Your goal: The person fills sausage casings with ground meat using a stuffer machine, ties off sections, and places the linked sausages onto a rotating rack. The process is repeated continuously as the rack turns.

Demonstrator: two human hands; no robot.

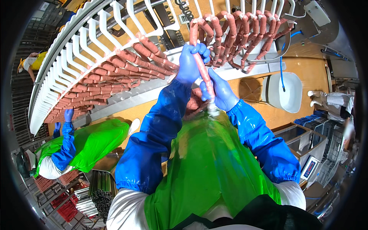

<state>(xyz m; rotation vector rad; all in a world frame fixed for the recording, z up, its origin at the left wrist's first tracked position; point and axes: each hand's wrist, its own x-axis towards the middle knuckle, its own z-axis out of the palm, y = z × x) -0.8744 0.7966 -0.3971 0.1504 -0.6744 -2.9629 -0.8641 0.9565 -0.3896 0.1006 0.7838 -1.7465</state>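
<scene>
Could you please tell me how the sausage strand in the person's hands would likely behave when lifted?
The sausage strand would probably bend rather than stay stiff, since similar linked sausages droop from the white hooks. It may be slippery, as the person's blue sleeves glisten as if wet. Being rounded, it might roll.

Meat-proc. plant w/ hung sausages

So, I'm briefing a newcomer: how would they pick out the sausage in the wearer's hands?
Find the big curved row of white hooks across the top and left, then the large green apron at bottom centre. Just above the apron, the blue-gloved left hand and right hand hold one pink sausage. Unlike the hung sausages beyond, it slants down with both hands on it.
</scene>
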